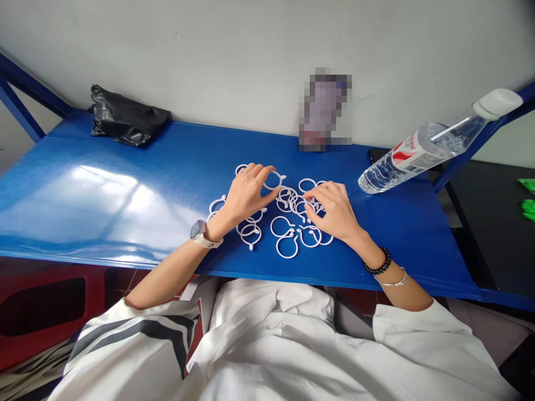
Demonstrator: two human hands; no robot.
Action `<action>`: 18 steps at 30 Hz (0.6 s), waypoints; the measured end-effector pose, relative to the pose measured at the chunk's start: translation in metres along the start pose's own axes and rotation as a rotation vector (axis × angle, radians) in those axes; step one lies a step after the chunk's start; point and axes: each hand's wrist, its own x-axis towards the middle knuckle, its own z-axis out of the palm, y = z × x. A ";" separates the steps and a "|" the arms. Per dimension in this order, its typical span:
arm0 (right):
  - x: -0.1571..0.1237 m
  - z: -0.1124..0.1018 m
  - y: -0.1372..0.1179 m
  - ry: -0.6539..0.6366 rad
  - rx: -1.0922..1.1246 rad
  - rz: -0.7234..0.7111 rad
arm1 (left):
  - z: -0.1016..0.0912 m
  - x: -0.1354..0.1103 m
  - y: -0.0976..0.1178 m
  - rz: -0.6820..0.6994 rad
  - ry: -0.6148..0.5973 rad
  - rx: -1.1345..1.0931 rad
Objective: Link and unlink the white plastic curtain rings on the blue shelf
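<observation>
Over the far left of a loose group of thin white open rings with small end tabs [287, 247], my left hand [249, 192] has thumb and index finger round the edges of one white ring [273, 179]. My right hand [332, 209] is curled at the right of the group, its thumb and index fingertip at another white ring [301, 207], partly hidden by the fingers. Several rings overlap between the hands. More lie under and beside my left wrist, such as a ring [251, 234] near the front. Part of the group is covered by my right hand.
The rings lie on a blue table [175, 184]. A black plastic bag [125, 117] is at the back left. A blurred-out upright object [324, 111] leans near the wall. A clear water bottle [434, 147] stands at the right, with a dark object [378, 154] behind it.
</observation>
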 end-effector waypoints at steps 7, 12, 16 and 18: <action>-0.003 0.002 0.002 -0.239 -0.058 -0.053 | 0.016 -0.004 -0.017 -0.055 -0.047 0.155; -0.003 0.004 0.003 -0.209 -0.083 -0.078 | 0.012 -0.004 -0.011 -0.082 -0.022 0.083; -0.003 0.004 0.000 -0.104 -0.055 -0.166 | 0.003 -0.002 0.004 0.013 -0.029 -0.097; -0.004 0.005 -0.001 -0.080 -0.008 -0.200 | 0.002 -0.002 0.011 0.080 -0.079 -0.199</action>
